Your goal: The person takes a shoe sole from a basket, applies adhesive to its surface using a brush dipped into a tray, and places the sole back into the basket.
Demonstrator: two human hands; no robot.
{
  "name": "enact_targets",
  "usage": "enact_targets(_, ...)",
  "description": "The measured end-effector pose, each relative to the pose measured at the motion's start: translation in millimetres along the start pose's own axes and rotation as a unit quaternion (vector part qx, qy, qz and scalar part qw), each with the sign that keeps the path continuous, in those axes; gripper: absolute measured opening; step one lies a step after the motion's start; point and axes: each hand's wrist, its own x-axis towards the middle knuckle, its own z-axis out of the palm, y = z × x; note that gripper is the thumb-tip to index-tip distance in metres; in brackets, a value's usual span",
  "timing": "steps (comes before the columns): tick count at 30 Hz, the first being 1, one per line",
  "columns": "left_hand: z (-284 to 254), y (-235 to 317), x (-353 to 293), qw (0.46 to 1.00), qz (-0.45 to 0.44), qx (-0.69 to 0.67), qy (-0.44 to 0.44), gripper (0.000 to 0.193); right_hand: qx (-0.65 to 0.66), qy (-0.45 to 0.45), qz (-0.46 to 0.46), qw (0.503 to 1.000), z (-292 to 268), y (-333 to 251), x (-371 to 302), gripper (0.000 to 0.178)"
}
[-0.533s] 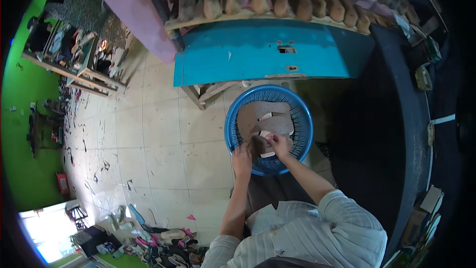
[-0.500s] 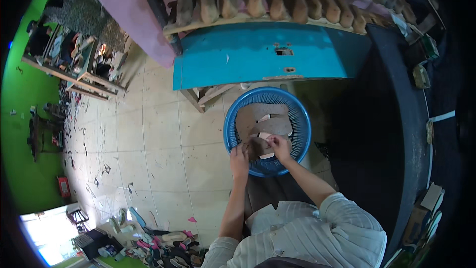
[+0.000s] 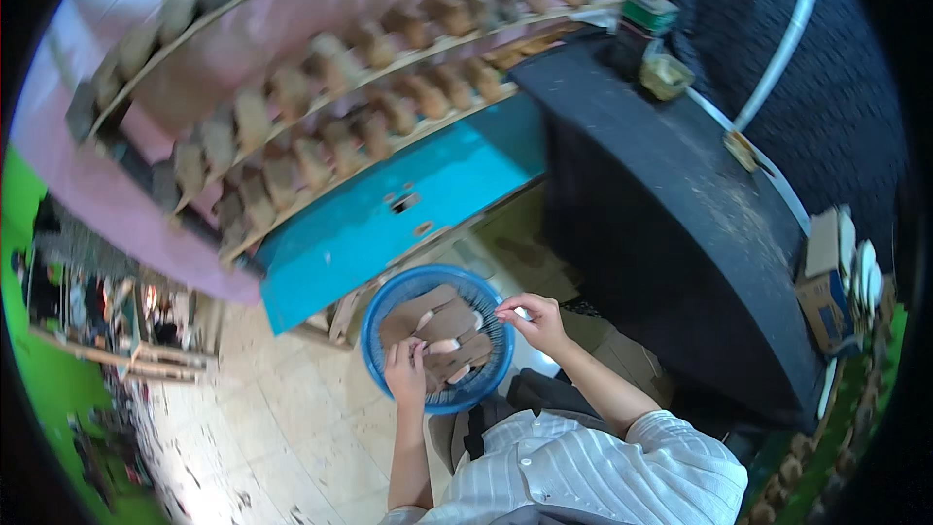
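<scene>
A round blue plastic basket (image 3: 389, 306) of ribbed weave holds flat brown leather pieces (image 3: 437, 321). The left hand (image 3: 406, 369) curls shut on one piece inside; the right hand (image 3: 535, 321) pinches a small pale scrap (image 3: 522, 312) at the rim.

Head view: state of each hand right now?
Left hand: over the blue basket, fingers curled onto the brown cut pieces; grip cannot be told.
Right hand: at the basket's rim, pinching a small pale piece.

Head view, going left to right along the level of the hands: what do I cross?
Pale tiled floor → left hand → round blue plastic basket holding brown flat pieces → right hand → black dusty counter → brown cardboard box.
</scene>
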Motion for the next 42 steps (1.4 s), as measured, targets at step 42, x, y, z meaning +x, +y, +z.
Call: enact_targets(42,442.6,516.1,20.9,0.718,0.443,-0.357,-0.402,0.004,-0.699,0.597,0.094,0.381,-629.9,-176.2,-158.2,0.012)
